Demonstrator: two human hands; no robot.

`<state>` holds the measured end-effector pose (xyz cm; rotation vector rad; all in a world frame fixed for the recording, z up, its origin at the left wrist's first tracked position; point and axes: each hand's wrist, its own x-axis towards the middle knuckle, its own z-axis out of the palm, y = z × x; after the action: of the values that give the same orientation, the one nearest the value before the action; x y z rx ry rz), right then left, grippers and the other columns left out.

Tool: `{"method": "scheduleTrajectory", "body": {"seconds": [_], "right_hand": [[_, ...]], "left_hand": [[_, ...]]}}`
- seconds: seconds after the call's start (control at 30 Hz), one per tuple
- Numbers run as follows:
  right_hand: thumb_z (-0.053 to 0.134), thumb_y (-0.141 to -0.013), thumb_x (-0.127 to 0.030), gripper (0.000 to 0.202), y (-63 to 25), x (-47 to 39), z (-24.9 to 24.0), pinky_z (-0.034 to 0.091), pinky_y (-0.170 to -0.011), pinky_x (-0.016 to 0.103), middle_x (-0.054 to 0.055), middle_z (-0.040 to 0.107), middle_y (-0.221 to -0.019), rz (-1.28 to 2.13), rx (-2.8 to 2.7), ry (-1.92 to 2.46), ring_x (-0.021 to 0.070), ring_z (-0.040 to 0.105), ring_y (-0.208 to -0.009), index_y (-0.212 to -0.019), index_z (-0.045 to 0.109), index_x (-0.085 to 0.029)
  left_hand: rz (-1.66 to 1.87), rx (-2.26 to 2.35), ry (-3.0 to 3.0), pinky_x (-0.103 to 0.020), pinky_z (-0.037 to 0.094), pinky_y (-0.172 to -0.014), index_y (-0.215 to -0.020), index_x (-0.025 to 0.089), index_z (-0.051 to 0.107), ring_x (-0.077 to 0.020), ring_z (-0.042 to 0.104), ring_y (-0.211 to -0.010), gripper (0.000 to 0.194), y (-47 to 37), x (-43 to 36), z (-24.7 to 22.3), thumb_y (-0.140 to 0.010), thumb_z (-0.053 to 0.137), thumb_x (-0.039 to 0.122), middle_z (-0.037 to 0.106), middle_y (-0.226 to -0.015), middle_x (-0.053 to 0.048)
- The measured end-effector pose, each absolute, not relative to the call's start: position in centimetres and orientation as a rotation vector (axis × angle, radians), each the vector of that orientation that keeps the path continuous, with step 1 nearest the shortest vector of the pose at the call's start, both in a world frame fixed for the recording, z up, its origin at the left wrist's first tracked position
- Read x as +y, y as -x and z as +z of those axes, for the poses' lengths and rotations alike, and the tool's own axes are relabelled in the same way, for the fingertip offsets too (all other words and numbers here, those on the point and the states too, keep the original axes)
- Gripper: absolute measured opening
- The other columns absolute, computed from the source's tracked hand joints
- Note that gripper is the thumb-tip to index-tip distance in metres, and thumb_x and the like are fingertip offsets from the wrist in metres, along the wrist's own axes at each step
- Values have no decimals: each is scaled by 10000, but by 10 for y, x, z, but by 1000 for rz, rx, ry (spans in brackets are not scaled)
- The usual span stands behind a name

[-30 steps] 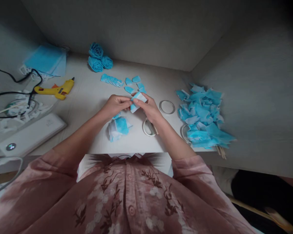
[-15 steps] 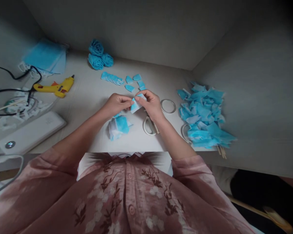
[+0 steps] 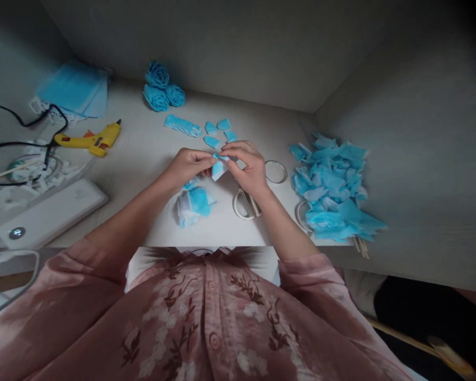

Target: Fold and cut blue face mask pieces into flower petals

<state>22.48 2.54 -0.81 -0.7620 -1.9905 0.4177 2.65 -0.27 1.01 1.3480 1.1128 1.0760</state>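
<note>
Between my two hands is a small blue-and-white fabric piece, its upper edge folded over at the fingertips. My left hand pinches its left side. On the other side my right hand grips the upper right part with thumb and fingers. Just beyond lie several cut blue petal pieces and an overlapping row of blue strips. Below my left hand rests a crumpled blue and white bundle. Scissors lie under my right wrist, their blades partly hidden.
Three blue fabric roses stand at the back. On the left are a stack of blue masks, a yellow glue gun with black cable, and a white power bank. A tape ring and a heap of blue scraps lie right.
The fabric piece's upper edge has been folded over, so less of its white face shows. My right hand's fingers have shifted and curl over the top. The left hand keeps its pinch.
</note>
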Motion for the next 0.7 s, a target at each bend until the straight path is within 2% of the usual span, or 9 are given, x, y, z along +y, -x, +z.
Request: {"method": "scheduleTrajectory", "body": {"seconds": [0.27, 0.5, 0.7], "right_hand": [[577, -960, -269, 217, -226, 27, -10, 506, -1005, 444, 36, 772, -1100, 339, -2022, 709, 234, 681, -1080, -1021, 783, -300], [556, -986, -337, 229, -226, 28, -11, 493, -1026, 469, 45, 757, -1101, 368, -2060, 752, 245, 662, -1088, -1017, 780, -300], [538, -981, -317, 246, -225, 27, -11, 499, -1030, 482, 43, 765, -1115, 366, -2065, 743, 252, 664, -1096, -1014, 782, -307]], "left_hand": [[1094, 1113, -1330, -235, 421, -565, -624, 162, 707, -102, 529, -554, 406, -25, -3, 9, -676, 835, 543, 629, -559, -8], [1093, 1116, -1351, -245, 425, -589, -611, 168, 668, -113, 519, -580, 412, -25, -5, 12, -703, 793, 550, 603, -570, -8], [1108, 1112, -1351, -244, 410, -592, -628, 170, 674, -107, 505, -576, 325, -25, -3, 8, -757, 722, 465, 586, -569, 3]]}}
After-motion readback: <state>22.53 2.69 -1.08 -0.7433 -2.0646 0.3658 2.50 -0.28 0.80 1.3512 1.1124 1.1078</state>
